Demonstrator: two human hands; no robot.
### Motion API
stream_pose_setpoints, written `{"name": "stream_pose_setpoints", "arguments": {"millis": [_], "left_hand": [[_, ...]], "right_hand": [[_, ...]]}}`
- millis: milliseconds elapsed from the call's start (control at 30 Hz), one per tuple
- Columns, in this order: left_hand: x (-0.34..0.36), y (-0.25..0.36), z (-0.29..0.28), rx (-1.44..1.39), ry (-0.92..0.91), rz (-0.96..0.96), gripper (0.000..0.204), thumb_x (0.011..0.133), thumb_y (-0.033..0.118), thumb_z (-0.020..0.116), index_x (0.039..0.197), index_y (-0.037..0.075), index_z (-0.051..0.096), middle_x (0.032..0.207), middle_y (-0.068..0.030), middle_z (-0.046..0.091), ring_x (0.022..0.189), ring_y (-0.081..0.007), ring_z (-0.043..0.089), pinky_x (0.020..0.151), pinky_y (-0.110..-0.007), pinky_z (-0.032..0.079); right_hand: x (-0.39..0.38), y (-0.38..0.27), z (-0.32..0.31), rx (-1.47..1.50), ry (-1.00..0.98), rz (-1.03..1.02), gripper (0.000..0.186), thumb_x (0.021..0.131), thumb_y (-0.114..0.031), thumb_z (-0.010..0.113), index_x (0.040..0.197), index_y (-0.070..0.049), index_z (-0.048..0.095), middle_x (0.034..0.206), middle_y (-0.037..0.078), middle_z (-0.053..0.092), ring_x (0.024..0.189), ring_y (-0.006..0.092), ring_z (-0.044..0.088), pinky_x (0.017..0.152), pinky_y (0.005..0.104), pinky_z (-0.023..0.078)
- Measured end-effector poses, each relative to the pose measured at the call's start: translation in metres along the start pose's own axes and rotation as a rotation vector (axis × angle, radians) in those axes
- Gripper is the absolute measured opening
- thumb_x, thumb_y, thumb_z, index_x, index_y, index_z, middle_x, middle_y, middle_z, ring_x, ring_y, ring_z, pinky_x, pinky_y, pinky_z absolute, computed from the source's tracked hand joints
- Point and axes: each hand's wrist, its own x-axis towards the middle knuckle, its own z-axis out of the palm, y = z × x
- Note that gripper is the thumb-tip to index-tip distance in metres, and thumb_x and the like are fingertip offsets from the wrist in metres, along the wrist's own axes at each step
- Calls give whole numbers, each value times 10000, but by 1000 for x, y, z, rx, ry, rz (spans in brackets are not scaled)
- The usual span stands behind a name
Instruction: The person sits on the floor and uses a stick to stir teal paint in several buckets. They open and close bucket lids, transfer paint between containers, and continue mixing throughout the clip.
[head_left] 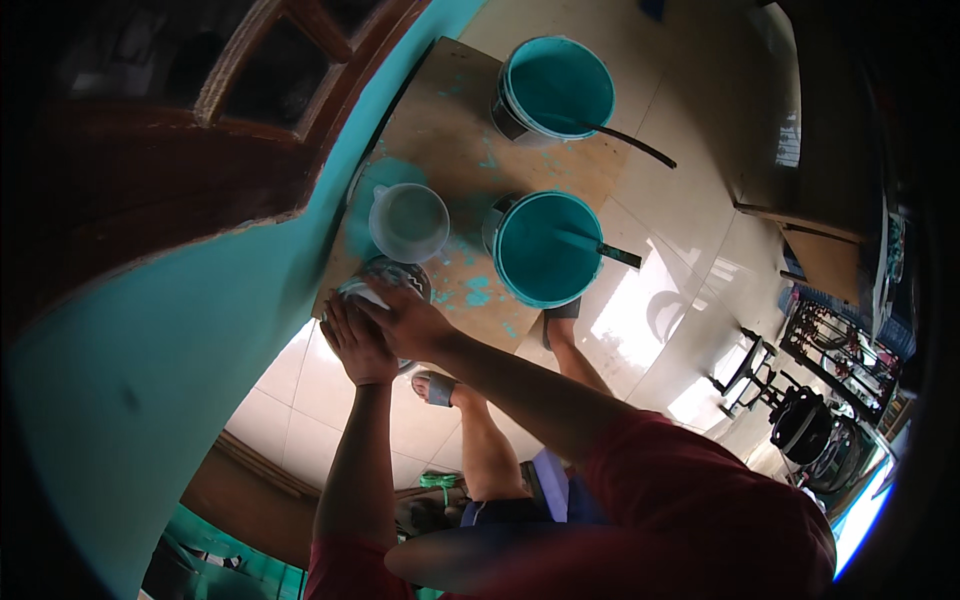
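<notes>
Both of my hands are close together at the near left end of a paint-spotted board. My left hand has its fingers bent, and my right hand lies against it, closed. A dark round object with a white zigzag pattern shows just beyond them, mostly covered by my hands. Something whitish shows at my fingers; what they grip is hidden. Just past this stands a translucent plastic jug. To its right is a bucket of teal paint with a flat stick leaning in it.
Another teal paint bucket with a curved stick stands at the far end of the board. A teal wall and a brown wooden frame border the left. Tiled floor extends right, toward a dark wheeled item.
</notes>
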Motion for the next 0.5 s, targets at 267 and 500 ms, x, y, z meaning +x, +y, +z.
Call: {"name": "stream_pose_setpoints", "arguments": {"millis": [267, 500], "left_hand": [[-1, 2, -2, -14, 57, 40, 408, 944, 144, 407, 1333, 18, 415, 1518, -254, 338, 1419, -462, 299, 1135, -635, 220], [-1, 10, -6, 26, 40, 22, 443, 913, 107, 418, 1346, 13, 388, 1537, -252, 310, 1430, -468, 274, 1142, -630, 214]], "right_hand": [[-182, 71, -149, 24, 378, 794, 328, 668, 50, 687, 985, -25, 646, 891, 113, 667, 830, 242, 659, 730, 318, 532], [-116, 123, -223, -18, 483, 736, 413, 816, -62, 731, 1206, 22, 627, 685, 74, 633, 593, 119, 572, 569, 273, 460]]}}
